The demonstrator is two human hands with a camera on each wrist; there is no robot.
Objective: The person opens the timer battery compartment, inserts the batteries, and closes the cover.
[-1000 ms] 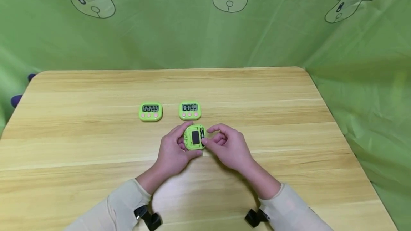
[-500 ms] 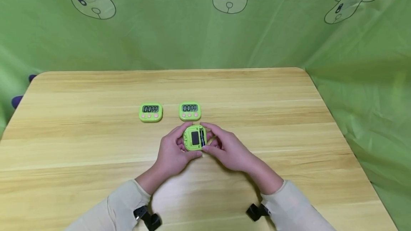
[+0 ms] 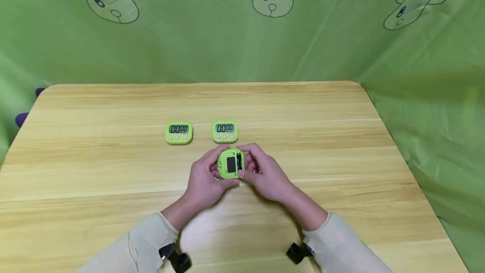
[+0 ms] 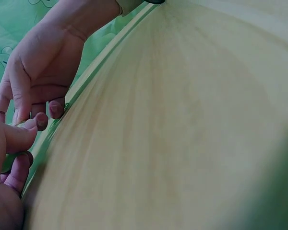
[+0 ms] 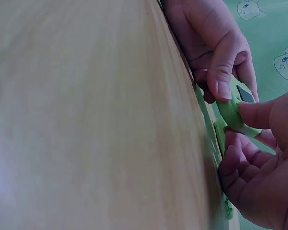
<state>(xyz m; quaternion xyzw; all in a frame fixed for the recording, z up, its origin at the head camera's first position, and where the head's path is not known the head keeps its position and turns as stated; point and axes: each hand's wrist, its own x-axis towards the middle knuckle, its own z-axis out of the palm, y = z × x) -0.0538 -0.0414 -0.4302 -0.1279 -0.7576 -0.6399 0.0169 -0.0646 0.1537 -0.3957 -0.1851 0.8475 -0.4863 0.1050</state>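
A green digital timer (image 3: 231, 164) is held back side up near the middle of the table, with a dark rectangular panel and an uncovered battery slot (image 3: 239, 161) on its right side. My left hand (image 3: 204, 180) grips its left part, index finger along the far edge and thumb at the near edge. My right hand (image 3: 270, 178) pinches the right end; the thumb is at the slot's near end and the index finger at the far corner. Dark, slim contents show in the slot, too small to make out. In the right wrist view, the timer (image 5: 228, 112) stands edge-on between both hands.
Two more green timers lie face up beyond the hands, a left one (image 3: 179, 133) and a right one (image 3: 225, 132), both with pink buttons and zeros showing. A green printed curtain (image 3: 189, 49) hangs behind the wooden table (image 3: 113, 155).
The right hand has come in from beside the slot to the timer's right end, its index finger now on the far corner. The left hand keeps its hold.
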